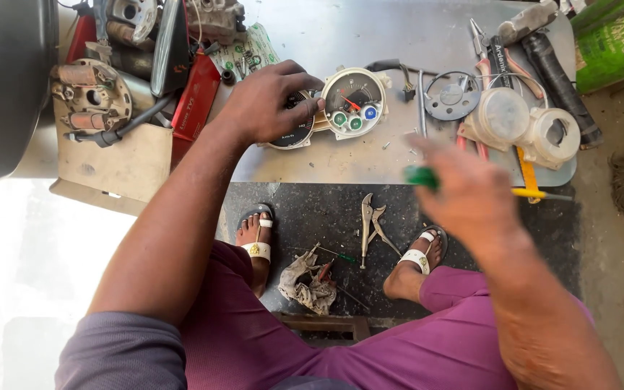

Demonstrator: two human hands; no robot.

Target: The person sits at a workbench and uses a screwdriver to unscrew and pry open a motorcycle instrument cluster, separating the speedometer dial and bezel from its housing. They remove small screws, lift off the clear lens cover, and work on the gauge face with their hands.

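On the bench: a grey metal sheet (341,162) carries your work, with the floor below.
Left hand: your left hand (265,101) lies palm down, fingers curled over the dark speedometer dial (292,130), pressing on it.
Gauge cluster: the white-rimmed gauge (354,101) with a red needle and green and blue lamps sits just beside your fingertips, touching the dial.
Right hand: your right hand (467,191) is blurred above the bench edge, closed around a green-handled screwdriver (422,177).
Nearby: two clear plastic covers (525,124) lie right of the gauge; pliers (491,61) behind them.
Floor: locking pliers (371,227) lie between your sandalled feet, near a rag (308,283).
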